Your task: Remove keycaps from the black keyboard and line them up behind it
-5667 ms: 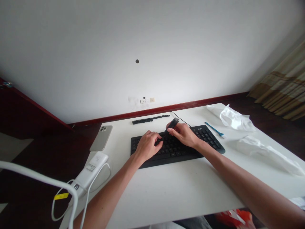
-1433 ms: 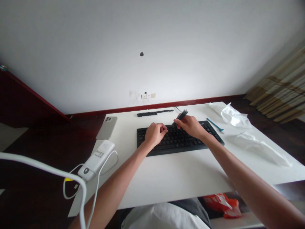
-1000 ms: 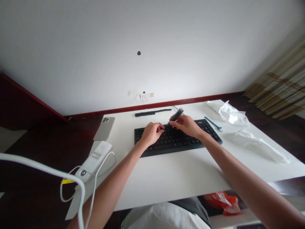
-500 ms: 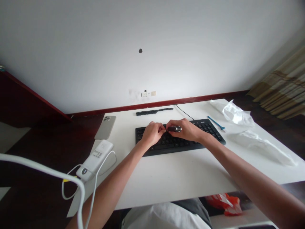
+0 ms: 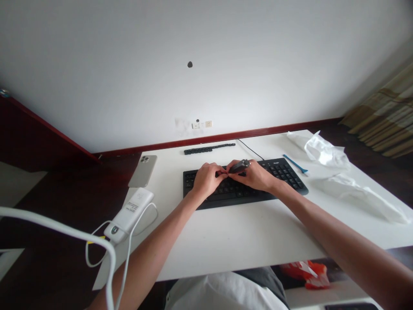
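- Tool (image 5: 240,165) has dropped. A second ago it stuck up, tilted over the back of the keyboard (image 5: 284,176). Now it lies near flat, low over the upper key rows.
- Right hand (image 5: 258,177): grip clenched round the tool, whose dark end shows above the knuckles.
- Left hand (image 5: 206,181): barely moved, curled on the keys, fingertips meeting the tool's left end. Can't tell whether that grip pinches the tool tip, a key, or nothing.
- My read: the working end is now at key level between the two hands, mid-keyboard in the upper rows. Contact with a key is likely, but fingers hide it.
- Keyboard sits flat on the table (image 5: 241,241), cable running off the back.
- Loose strip of keys (image 5: 209,149) lies behind the keyboard, apart from it. Blue pick (image 5: 295,164) lies just beside its right end, nothing touching it.
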`<state>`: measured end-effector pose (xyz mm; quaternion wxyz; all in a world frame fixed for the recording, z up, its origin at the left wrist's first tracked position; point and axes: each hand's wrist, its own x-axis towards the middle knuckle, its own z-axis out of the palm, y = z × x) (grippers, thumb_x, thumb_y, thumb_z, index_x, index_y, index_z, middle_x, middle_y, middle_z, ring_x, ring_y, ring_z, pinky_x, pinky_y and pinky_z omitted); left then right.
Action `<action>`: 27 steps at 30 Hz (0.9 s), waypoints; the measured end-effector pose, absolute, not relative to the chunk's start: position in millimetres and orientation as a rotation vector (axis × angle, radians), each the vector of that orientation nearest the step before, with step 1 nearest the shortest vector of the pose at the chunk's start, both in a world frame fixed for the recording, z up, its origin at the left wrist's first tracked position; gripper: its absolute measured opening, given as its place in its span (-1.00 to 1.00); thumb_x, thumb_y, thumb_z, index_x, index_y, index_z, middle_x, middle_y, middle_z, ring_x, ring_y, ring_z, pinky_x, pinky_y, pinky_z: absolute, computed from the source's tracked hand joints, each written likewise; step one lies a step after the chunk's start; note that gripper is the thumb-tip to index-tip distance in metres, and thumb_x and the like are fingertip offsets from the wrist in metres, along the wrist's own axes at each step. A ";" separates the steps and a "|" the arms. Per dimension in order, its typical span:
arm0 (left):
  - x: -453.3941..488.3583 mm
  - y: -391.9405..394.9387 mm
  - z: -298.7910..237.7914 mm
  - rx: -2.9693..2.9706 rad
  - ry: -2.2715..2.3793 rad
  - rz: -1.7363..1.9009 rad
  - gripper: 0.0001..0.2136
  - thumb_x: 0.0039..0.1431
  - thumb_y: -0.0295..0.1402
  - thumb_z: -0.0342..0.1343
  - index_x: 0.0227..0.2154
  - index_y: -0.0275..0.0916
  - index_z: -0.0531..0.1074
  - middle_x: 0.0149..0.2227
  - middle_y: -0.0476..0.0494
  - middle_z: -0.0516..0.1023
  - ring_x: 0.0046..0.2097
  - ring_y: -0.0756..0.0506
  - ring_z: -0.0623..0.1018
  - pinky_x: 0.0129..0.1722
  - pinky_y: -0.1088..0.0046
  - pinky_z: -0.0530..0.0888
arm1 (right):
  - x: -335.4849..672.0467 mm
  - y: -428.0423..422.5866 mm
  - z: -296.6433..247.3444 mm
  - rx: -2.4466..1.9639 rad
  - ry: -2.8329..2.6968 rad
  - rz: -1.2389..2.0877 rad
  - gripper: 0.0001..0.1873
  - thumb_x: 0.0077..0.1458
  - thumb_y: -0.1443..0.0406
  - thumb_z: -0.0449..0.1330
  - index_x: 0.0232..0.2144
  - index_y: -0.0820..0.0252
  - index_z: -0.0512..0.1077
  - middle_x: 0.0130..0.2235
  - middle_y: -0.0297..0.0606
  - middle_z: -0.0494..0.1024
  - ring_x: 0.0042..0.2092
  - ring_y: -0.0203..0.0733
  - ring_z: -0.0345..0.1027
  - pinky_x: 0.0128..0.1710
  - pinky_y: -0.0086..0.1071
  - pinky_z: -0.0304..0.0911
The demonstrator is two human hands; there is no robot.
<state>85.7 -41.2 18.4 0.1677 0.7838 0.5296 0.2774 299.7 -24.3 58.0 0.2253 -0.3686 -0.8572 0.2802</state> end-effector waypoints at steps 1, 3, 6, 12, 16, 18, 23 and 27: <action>87.1 -41.9 18.5 2.233 1.517 0.795 -0.92 0.27 -0.29 0.30 -0.23 -0.10 0.67 -0.25 -0.07 0.65 -0.15 -0.16 0.55 -0.05 0.31 0.45 | 299.4 -24.5 57.0 -1.024 -2.352 0.774 -0.81 0.25 0.21 0.18 -0.13 0.08 0.54 -0.26 -0.33 0.69 -0.30 -0.14 0.57 -0.26 -0.37 0.39; 89.4 -43.3 18.9 2.235 1.527 0.807 -0.93 0.26 -0.31 0.30 -0.25 -0.12 0.66 -0.24 -0.07 0.67 -0.16 -0.15 0.56 -0.04 0.30 0.46 | 299.2 -24.1 54.4 -1.033 -2.326 0.775 -0.82 0.22 0.24 0.20 -0.14 0.09 0.54 -0.28 -0.34 0.68 -0.29 -0.14 0.58 -0.25 -0.37 0.40; 91.6 -44.6 19.9 2.224 1.528 0.837 -0.95 0.26 -0.33 0.31 -0.28 -0.13 0.66 -0.24 -0.06 0.68 -0.17 -0.14 0.57 -0.04 0.30 0.46 | 300.6 -21.7 48.9 -1.022 -2.288 0.788 -0.82 0.20 0.25 0.22 -0.16 0.09 0.55 -0.24 -0.32 0.68 -0.26 -0.13 0.58 -0.21 -0.35 0.44; 93.5 -45.9 20.4 2.201 1.542 0.869 -0.96 0.26 -0.34 0.31 -0.29 -0.12 0.66 -0.24 -0.04 0.69 -0.17 -0.14 0.58 -0.06 0.31 0.46 | 305.8 -15.6 38.3 -1.032 -2.172 0.933 -0.80 0.19 0.17 0.25 -0.16 0.10 0.55 -0.19 -0.25 0.67 -0.19 -0.08 0.57 -0.13 -0.25 0.51; 93.0 -46.1 18.9 2.194 1.546 0.868 -0.94 0.27 -0.31 0.30 -0.27 -0.11 0.66 -0.23 -0.05 0.69 -0.16 -0.14 0.58 -0.07 0.31 0.45 | 308.0 -11.9 33.4 -0.992 -2.085 1.074 -0.76 0.17 0.12 0.29 -0.20 0.13 0.53 -0.21 -0.24 0.64 -0.20 -0.09 0.55 -0.15 -0.24 0.52; 92.6 -46.2 18.5 2.190 1.551 0.870 -0.94 0.28 -0.30 0.29 -0.27 -0.10 0.66 -0.23 -0.04 0.69 -0.15 -0.15 0.57 -0.08 0.32 0.45 | 309.4 -10.1 31.5 -0.977 -2.063 1.111 -0.75 0.17 0.10 0.29 -0.21 0.13 0.53 -0.20 -0.23 0.63 -0.20 -0.10 0.54 -0.14 -0.23 0.52; 91.8 -46.2 19.8 2.201 1.480 0.881 -0.95 0.26 -0.34 0.30 -0.23 -0.12 0.64 -0.25 -0.02 0.68 -0.17 -0.13 0.56 -0.03 0.32 0.44 | 312.3 -7.5 31.3 -0.949 -2.065 1.136 -0.72 0.20 0.08 0.28 -0.20 0.15 0.52 -0.23 -0.23 0.62 -0.24 -0.13 0.52 -0.20 -0.25 0.49; 91.1 -45.7 21.1 2.202 1.479 0.853 -0.93 0.26 -0.36 0.29 -0.20 -0.12 0.62 -0.26 -0.03 0.66 -0.16 -0.14 0.55 -0.02 0.31 0.44 | 311.5 -10.0 32.4 -0.912 -2.046 1.132 -0.71 0.23 0.06 0.26 -0.17 0.15 0.51 -0.18 -0.21 0.62 -0.15 -0.08 0.54 -0.12 -0.22 0.50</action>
